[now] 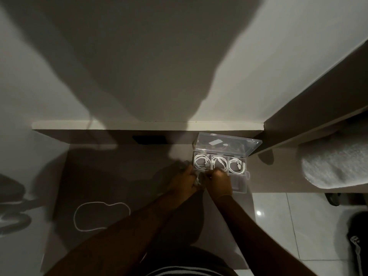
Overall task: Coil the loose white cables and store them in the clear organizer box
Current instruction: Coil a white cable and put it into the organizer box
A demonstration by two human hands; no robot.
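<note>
The clear organizer box sits open at the desk's back right, its lid tipped back. Three coiled white cables fill its far compartments: left coil, middle coil, right coil. My left hand and my right hand meet at the box's near left corner, both closed on a bunched white cable between them. Most of that cable is hidden by my fingers. A loose white cable lies in an open loop on the desk at the near left.
The dark desk ends at a white wall ledge; a dark slot sits at its back. A grey fuzzy cushion lies right of the box. Tiled floor shows at the right.
</note>
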